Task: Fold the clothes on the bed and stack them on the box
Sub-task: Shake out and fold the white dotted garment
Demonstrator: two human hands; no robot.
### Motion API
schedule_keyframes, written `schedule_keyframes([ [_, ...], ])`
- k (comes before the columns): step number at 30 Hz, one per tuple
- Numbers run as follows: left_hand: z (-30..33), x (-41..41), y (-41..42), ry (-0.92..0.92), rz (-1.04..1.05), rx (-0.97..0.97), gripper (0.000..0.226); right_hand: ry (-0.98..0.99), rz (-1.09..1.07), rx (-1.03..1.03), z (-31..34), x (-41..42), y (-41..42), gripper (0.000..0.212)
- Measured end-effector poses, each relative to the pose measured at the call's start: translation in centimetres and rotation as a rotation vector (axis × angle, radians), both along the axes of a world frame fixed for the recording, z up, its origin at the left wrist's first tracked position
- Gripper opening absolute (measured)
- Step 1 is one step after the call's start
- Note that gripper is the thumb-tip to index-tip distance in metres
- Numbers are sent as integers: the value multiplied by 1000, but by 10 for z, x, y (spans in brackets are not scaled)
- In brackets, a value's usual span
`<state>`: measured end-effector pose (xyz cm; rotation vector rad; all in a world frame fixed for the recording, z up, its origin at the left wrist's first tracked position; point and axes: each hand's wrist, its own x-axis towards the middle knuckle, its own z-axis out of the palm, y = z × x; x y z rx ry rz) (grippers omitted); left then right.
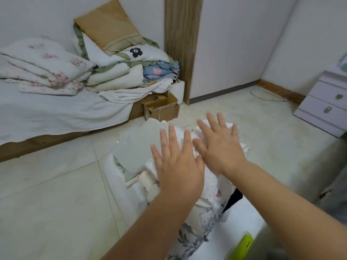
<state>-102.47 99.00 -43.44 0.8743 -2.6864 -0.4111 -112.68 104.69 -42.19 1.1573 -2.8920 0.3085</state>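
Note:
Folded clothes (210,186), white with small dots and grey-blue flowers, lie stacked on a white box (116,171) on the floor in front of me. A pale grey-green folded piece (135,145) lies at the stack's left. My left hand (178,166) and my right hand (219,145) are both flat, fingers spread, over the top of the stack, holding nothing. Whether the palms press on the cloth I cannot tell. The bed (47,113) with a white sheet is at the left.
Folded quilts (43,66) and pillows (110,30) pile at the bed's head. An open cardboard box (161,107) stands by the bed's corner. A white drawer cabinet (326,102) is at the right wall. A yellow-green object (242,244) lies bottom right. Tiled floor surrounds the box.

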Motion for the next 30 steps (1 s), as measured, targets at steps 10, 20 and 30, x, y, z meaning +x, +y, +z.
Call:
schedule_keyframes([
  [10,-60,2,25,-222,-122,-61,66,-122,-36,42,-69,4,40,78],
  [20,-17,-1,21,-27,-102,-162,49,176,-247,-69,-28,4,40,37],
  [30,-59,-2,3,-444,-193,-26,64,-242,-115,134,-75,-7,37,52],
])
